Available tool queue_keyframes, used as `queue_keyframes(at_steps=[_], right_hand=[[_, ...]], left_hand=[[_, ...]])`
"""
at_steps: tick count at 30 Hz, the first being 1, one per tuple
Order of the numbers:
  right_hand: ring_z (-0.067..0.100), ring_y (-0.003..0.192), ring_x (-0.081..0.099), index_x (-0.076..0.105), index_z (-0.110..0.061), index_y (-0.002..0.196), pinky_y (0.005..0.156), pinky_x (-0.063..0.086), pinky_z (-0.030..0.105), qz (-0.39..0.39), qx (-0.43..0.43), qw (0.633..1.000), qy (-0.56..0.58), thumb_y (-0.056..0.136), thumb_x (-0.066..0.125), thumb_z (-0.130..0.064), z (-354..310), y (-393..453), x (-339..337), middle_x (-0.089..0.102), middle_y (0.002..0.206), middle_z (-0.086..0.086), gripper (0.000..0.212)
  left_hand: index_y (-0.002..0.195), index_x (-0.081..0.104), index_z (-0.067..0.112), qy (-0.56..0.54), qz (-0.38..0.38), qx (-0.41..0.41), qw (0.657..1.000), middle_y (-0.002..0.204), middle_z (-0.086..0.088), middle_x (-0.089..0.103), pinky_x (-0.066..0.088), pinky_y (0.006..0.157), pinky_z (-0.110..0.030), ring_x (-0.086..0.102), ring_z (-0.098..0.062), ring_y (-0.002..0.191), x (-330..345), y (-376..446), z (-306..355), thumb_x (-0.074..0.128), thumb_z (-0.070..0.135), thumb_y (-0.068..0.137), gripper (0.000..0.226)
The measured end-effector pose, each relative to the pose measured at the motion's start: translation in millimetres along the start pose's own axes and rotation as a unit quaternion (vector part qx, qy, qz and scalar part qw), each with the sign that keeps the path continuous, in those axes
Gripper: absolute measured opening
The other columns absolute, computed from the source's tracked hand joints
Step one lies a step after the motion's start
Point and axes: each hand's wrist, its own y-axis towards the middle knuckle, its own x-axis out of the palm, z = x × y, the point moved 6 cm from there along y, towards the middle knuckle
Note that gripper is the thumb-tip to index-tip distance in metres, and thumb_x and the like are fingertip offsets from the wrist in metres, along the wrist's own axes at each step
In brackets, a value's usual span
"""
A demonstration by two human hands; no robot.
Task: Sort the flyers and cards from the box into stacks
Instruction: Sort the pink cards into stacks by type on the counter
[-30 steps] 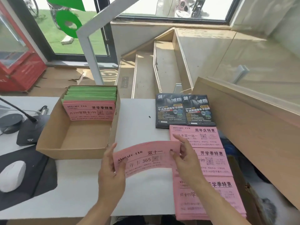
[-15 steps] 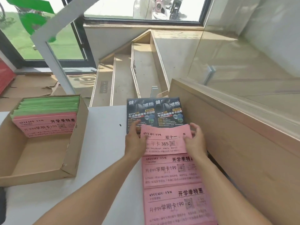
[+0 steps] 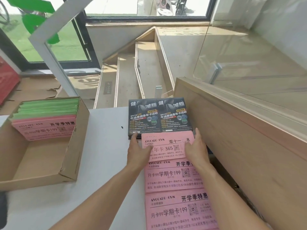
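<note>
Two bare forearms enter from the bottom edge, no sleeves in view on either. Left hand [image 3: 138, 151]: no ring, no glove, no watch or band at the wrist. Right hand [image 3: 196, 149]: same, bare, nothing on the fingers or wrist. Nails short, unpainted as far as can be seen. No tattoos or marks visible on either forearm. Upper arms and any clothing lie outside the frame, so what is worn can't be told.

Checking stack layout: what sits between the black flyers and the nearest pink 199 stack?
Head view: the pink 365 flyer, with left hand and right hand resting on its sides.
</note>
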Motion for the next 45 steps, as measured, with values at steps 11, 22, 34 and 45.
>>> queue_keyframes(at_steps=[11, 22, 34, 45], right_hand=[[0.017, 0.11, 0.059, 0.029, -0.032, 0.146, 0.088, 0.056, 0.048, -0.014, 0.012, 1.0, -0.01, 0.092, 0.057, -0.011, 0.6, -4.2, 2.9, 0.055, 0.126, -0.006, 0.065], [0.018, 0.137, 0.041, 0.02, -0.027, 0.156, 0.106, 0.046, 0.044, 0.011, -0.018, 0.998, -0.057, 0.096, 0.053, -0.012, -11.1, -12.8, 1.3, 0.038, 0.153, -0.001, 0.07], [0.013, 0.123, 0.048, 0.049, -0.026, 0.143, 0.104, 0.038, 0.029, -0.005, -0.229, 0.973, 0.0, 0.095, 0.06, -0.012, -146.2, -82.3, 90.1, 0.06, 0.131, -0.009, 0.051], [0.014, 0.14, 0.038, 0.045, -0.03, 0.15, 0.118, 0.029, 0.027, -0.141, -0.388, 0.909, -0.06, 0.096, 0.057, -0.014, -308.2, -141.8, 243.3, 0.05, 0.148, -0.006, 0.057]], left_hand=[[0.142, 0.037, 0.036, -0.044, -0.052, -0.049, 0.996, 0.117, 0.018, 0.068, 0.056, 0.096, -0.045, 0.067, -0.011, 0.106, 15.6, -17.7, -1.2, 0.071, 0.02, 0.089, 0.065], [0.149, 0.035, 0.036, -0.087, -0.074, -0.027, 0.993, 0.136, 0.016, 0.059, 0.044, 0.101, -0.035, 0.054, -0.006, 0.119, 0.4, -19.2, 13.5, 0.065, 0.016, 0.094, 0.066], [0.127, 0.058, 0.038, -0.135, 0.113, 0.181, 0.968, 0.128, 0.015, 0.063, 0.047, 0.109, -0.031, 0.058, 0.001, 0.122, -156.1, -36.6, 31.1, 0.062, 0.001, 0.095, 0.049], [0.13, 0.062, 0.027, 0.201, 0.201, 0.187, 0.94, 0.148, 0.009, 0.05, 0.028, 0.12, -0.034, 0.039, -0.012, 0.141, -366.7, 25.4, -26.8, 0.07, 0.01, 0.09, 0.045]])
